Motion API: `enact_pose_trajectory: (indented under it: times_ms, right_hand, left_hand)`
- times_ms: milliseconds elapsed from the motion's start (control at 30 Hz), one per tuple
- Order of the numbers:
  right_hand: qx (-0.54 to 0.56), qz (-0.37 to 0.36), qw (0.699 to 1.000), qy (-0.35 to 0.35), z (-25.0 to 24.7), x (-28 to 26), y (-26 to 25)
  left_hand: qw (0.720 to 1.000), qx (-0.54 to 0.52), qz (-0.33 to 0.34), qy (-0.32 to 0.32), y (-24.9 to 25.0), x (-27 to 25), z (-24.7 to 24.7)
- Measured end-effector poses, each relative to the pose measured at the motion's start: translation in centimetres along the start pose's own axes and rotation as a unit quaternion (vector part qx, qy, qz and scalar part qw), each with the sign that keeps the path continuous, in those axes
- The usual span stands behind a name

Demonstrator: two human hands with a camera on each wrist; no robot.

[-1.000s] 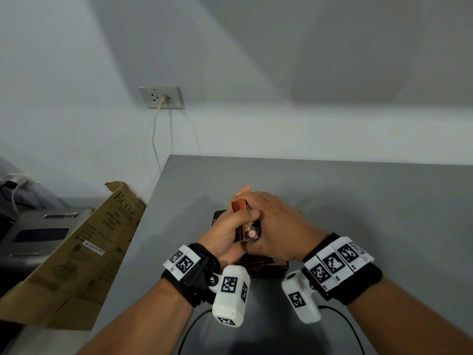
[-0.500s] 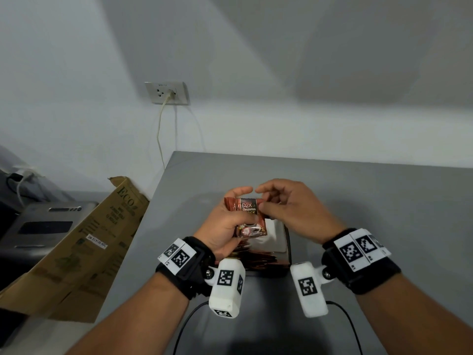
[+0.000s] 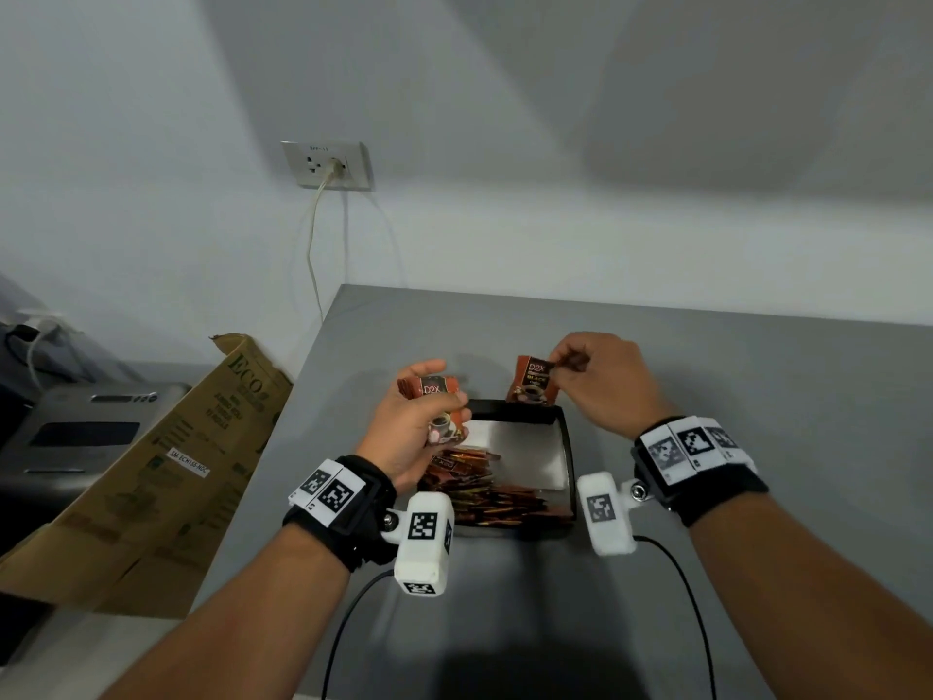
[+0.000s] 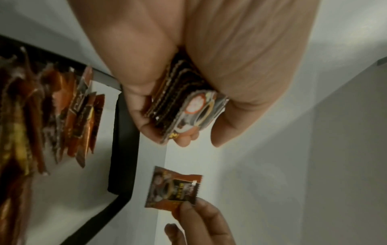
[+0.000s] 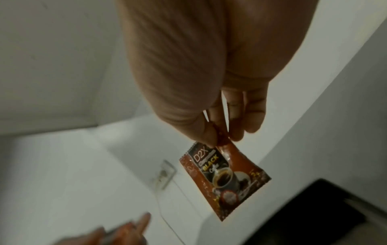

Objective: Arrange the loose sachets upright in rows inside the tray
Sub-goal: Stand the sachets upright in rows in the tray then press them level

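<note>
A black-rimmed tray (image 3: 568,447) with a pale floor sits on the grey table (image 3: 757,396). Several brown sachets (image 3: 479,490) stand packed together in its near part (image 4: 62,116). My left hand (image 3: 419,416) grips a small stack of sachets (image 3: 436,396) above the tray's left edge; their edges show between thumb and fingers (image 4: 180,106). My right hand (image 3: 601,381) pinches a single sachet (image 3: 532,381) by its top corner, hanging over the tray's far rim (image 5: 224,179).
A flattened cardboard box (image 3: 151,472) leans off the table's left side beside a grey appliance (image 3: 75,437). A wall socket (image 3: 328,164) with a cord is behind. Cables (image 3: 676,573) run from the wrist cameras across the near table.
My hands were together over the tray on one stack. The right hand has pulled a single sachet away to the right, and the tray's contents now show.
</note>
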State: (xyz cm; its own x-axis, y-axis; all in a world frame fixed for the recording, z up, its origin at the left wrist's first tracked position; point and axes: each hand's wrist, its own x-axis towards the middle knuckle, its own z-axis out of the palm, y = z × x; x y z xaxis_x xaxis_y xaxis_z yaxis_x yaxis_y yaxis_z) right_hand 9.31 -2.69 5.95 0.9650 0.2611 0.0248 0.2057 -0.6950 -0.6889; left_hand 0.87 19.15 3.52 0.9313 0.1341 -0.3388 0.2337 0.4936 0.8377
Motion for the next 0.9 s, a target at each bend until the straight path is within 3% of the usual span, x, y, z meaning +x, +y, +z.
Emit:
enact_pose_trajectory:
  times_ms: [133, 433, 900]
  right_hand:
    - [-0.083, 0.012, 0.995, -0.056, 2.6, 0.8, 2.0]
    - [-0.119, 0.064, 0.989, -0.059, 4.3, 1.0, 3.3]
    - [-0.114, 0.065, 0.990, -0.058, 4.2, 1.4, 4.4]
  left_hand:
    - [0.999, 0.019, -0.003, 0.026, 0.1, 0.9, 0.0]
    - [0.998, 0.050, -0.018, 0.033, 0.2, 1.7, -0.8]
    - [0.995, 0.092, -0.029, 0.024, -0.2, 2.0, -1.4]
